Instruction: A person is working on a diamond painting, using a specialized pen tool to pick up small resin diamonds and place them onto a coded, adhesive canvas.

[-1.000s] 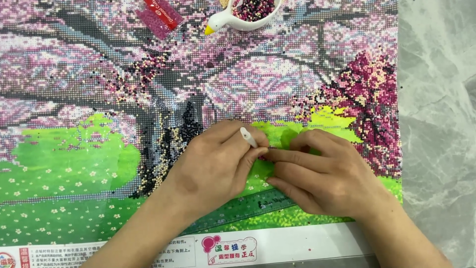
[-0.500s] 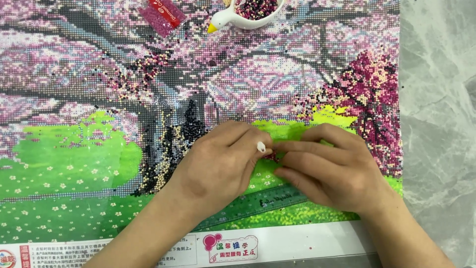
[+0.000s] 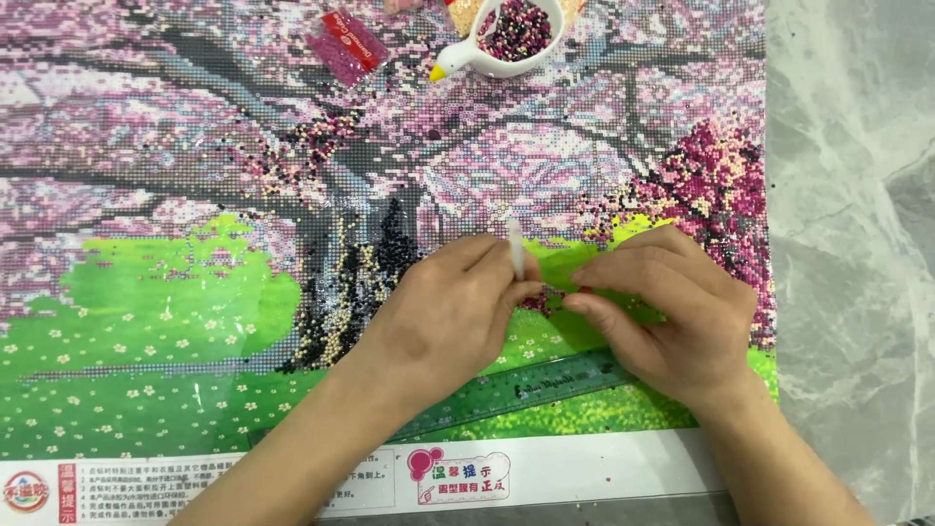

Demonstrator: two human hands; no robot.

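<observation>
Nearest, a green ruler [image 3: 516, 388] is lying by the canvas [image 3: 195, 292] bottom edge; the left hand [image 3: 443, 317] is pinching a white pen [image 3: 515, 255] upright; the right hand [image 3: 672, 312], fingertips together, is touching beads; farther, a bead dish [image 3: 497, 60] is sitting at the top edge.

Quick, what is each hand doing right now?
Left hand: closed on a white pen.
Right hand: fingertips pinched together over the bead picture; what they hold cannot be told.

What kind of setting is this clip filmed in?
Probably a home craft table: a bead-picture canvas covers a grey marbled tabletop, with a white dish of beads, and the left hand holds a white pen.
</observation>
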